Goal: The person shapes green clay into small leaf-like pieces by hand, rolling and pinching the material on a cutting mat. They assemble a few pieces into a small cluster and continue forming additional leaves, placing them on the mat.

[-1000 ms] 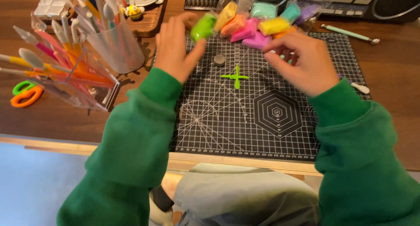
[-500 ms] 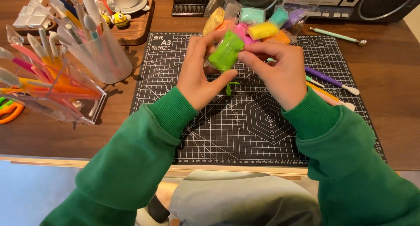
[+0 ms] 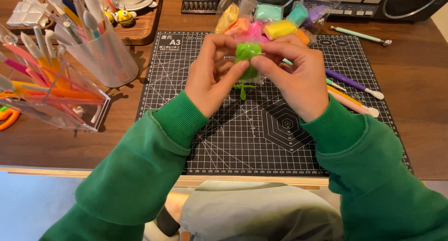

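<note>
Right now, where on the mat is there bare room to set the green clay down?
The near half of the cutting mat, between the two sleeves, is bare. Crowded: the far edge with clay packets, and the right side with modelling tools. Both hands hold the green clay.

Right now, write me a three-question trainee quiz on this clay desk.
1. True or false: both hands hold the green clay packet.
2. What lies on the cutting mat just below the packet? A) scissors B) a small green clay shape C) a cup
3. Which side of the mat has the clear tool holder?

Key:
1. True: left hand and right hand pinch it together.
2. B, the green clay shape.
3. The person's left.
</note>
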